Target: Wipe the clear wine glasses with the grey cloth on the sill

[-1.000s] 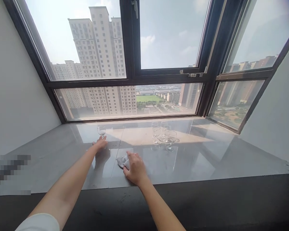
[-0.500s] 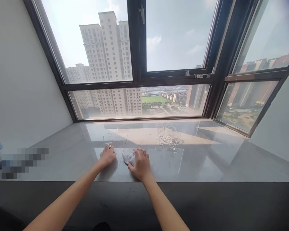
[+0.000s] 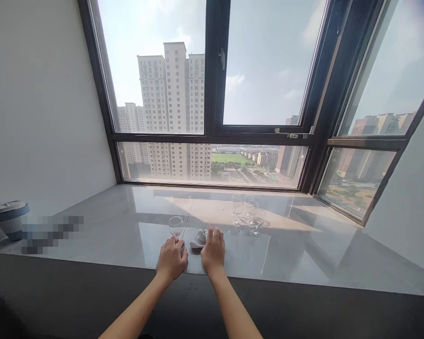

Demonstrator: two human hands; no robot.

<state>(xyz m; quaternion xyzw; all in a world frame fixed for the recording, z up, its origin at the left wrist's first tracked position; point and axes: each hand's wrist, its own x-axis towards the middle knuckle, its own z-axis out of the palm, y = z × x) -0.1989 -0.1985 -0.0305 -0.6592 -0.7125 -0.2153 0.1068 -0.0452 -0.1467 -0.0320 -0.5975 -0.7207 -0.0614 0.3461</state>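
Note:
My left hand (image 3: 171, 260) grips the foot of a clear stemmed glass (image 3: 175, 227) that stands upright on the grey stone sill (image 3: 297, 249). Just to its right, my right hand (image 3: 214, 249) rests with curled fingers on a small white cloth (image 3: 198, 238) that lies bunched on the sill. Three more stemmed glasses (image 3: 249, 214) stand in a cluster farther back and to the right, in a sunlit patch, away from both hands.
A large dark-framed window (image 3: 215, 94) rises behind the sill, with white walls on both sides. A round grey and blue container (image 3: 7, 217) sits at the far left. The sill's dark front edge (image 3: 304, 306) runs below my wrists.
Both hands have drawn back toward the sill's near edge, the left one bringing the glass along and the right one dragging the cloth. The view has tilted up and shifted.

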